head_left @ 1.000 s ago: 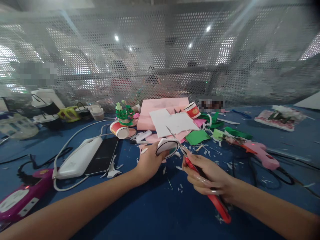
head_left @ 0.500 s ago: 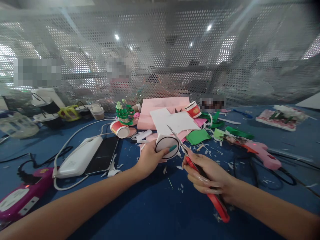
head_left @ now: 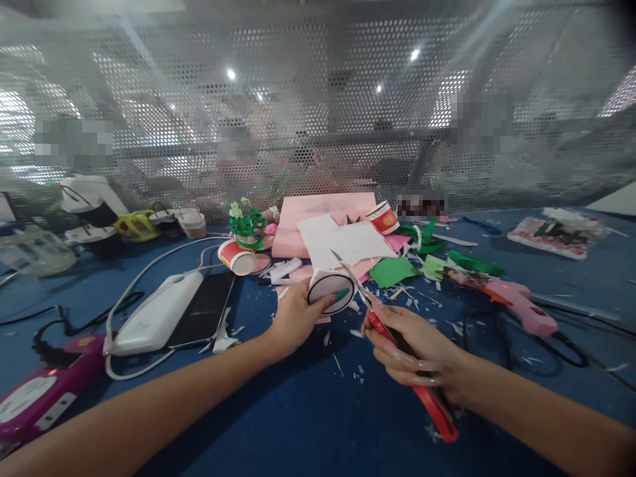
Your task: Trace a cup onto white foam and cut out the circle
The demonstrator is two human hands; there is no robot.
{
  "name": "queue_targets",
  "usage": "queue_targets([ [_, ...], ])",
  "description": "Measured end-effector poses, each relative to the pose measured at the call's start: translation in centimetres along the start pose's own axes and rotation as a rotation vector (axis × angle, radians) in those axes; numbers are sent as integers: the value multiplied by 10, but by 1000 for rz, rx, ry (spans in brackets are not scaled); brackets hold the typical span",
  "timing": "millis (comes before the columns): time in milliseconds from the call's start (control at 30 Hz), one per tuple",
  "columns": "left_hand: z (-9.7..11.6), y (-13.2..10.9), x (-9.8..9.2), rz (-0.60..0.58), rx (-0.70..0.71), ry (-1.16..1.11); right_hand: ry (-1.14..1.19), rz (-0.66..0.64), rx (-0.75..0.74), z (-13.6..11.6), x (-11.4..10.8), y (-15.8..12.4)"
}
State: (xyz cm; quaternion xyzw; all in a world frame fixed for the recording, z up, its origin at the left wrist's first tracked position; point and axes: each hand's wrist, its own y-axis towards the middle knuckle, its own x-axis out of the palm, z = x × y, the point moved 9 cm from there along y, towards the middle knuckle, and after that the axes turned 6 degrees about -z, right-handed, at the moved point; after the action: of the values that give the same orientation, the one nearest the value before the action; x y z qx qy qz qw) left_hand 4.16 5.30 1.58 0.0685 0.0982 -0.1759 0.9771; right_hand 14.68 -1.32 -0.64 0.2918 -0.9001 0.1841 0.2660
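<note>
Between the thumb and fingers of my left hand (head_left: 297, 315) is a white paper disc (head_left: 328, 289) with a black ring along its rim. The fingers behind the disc are hidden. My right hand (head_left: 410, 344) is wrapped around red-handled scissors (head_left: 378, 326), whose blades point up and left beside the disc's right edge. Whether the blades touch the paper I cannot tell. White paper (head_left: 342, 242) lies on pink sheets (head_left: 325, 205) just beyond, with green paper (head_left: 393, 271) to the right and small scraps scattered around.
On the left are a white power bank (head_left: 154, 315), a dark phone (head_left: 203, 310) and a purple power strip (head_left: 50, 381) with cables. A pink glue gun (head_left: 519, 306) lies at right. Red paper cups (head_left: 237, 257) and a green paper craft (head_left: 246, 228) stand farther back, before a perforated metal screen (head_left: 318, 99).
Almost nothing differs. The view has shifted very slightly, and both hands keep the same hold on the disc and the scissors.
</note>
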Motion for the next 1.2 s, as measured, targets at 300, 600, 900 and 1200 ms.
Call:
queue_targets([
  [300,0,-1,-5,46,58,235,-24,8,8,1,0,0],
  [600,20,-6,3,12,92,403,-43,-30,-20,1,2,-1],
  [900,25,-9,6,6,101,621,-24,-42,-50,0,3,0],
  [1200,17,-6,-8,121,69,271,59,-59,8,-2,1,4],
])
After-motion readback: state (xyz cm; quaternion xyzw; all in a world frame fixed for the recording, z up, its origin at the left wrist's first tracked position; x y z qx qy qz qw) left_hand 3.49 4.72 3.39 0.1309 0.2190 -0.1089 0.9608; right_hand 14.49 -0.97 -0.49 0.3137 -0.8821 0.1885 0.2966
